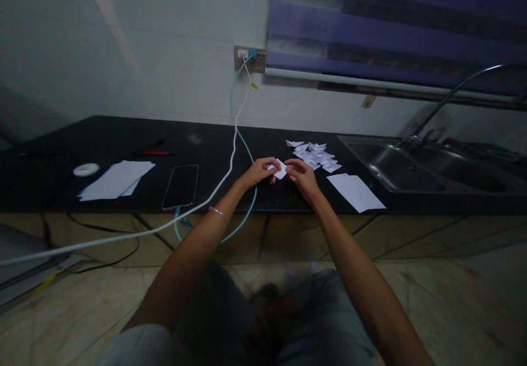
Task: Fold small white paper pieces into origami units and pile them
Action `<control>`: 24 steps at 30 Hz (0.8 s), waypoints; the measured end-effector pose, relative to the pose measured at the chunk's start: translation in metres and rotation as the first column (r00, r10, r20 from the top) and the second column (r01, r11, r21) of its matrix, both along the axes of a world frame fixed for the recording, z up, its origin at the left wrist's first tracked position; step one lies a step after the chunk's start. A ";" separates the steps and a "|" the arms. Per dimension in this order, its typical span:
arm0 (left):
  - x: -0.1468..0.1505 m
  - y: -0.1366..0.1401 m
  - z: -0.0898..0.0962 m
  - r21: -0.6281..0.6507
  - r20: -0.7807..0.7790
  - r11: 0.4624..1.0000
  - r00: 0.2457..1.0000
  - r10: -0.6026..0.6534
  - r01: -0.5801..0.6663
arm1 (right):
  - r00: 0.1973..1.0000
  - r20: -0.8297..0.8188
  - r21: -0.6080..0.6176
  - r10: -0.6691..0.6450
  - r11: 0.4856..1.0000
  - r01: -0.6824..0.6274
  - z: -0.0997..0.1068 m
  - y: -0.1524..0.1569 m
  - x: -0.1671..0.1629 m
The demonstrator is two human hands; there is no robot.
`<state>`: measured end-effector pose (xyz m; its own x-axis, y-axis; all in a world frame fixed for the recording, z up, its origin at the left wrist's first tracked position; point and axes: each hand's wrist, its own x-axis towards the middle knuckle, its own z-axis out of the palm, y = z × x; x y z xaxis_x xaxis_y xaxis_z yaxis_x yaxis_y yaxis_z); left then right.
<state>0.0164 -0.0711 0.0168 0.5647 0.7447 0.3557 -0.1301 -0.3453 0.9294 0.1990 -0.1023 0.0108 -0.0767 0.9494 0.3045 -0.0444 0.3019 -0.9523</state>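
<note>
A small folded paper (281, 169) was pinched narrowly between the left hand (259, 172) and the right hand (302, 175), over the desk (284, 198) near its front edge. Fingers covered both its ends, so its full shape could not be made out. Just beyond the right hand, folded white papers (315, 155) overlapped, too dim to count. White sheets (356, 191) reached the front edge, between those and the sink (349, 145), cut off at the right. Leftward, a white cable (224, 175) crossed the room between left hand and phone (180, 186), then left the frame.
</note>
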 end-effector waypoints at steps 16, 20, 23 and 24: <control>-0.001 0.000 0.002 -0.159 0.074 0.986 0.996 0.056 -0.044 | 0.990 -0.123 -0.043 0.062 0.997 -0.067 0.004 -0.006 -0.001; -0.003 -0.001 0.005 -0.131 0.024 0.984 0.992 0.123 -0.119 | 0.992 -0.125 -0.052 0.007 0.999 -0.013 0.002 -0.004 -0.002; -0.004 -0.001 0.006 -0.108 -0.012 0.985 0.991 0.132 -0.133 | 0.994 -0.109 -0.048 -0.025 0.999 0.020 0.001 -0.003 -0.003; -0.004 -0.001 0.006 -0.104 -0.020 0.985 0.990 0.138 -0.139 | 0.994 -0.103 -0.045 -0.035 0.999 0.031 0.000 -0.003 -0.002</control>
<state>0.0129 -0.0725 0.0224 0.4577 0.8487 0.2649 -0.0754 -0.2599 0.9627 0.1966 -0.1051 0.0111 -0.0156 0.9633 0.2680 -0.1339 0.2636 -0.9553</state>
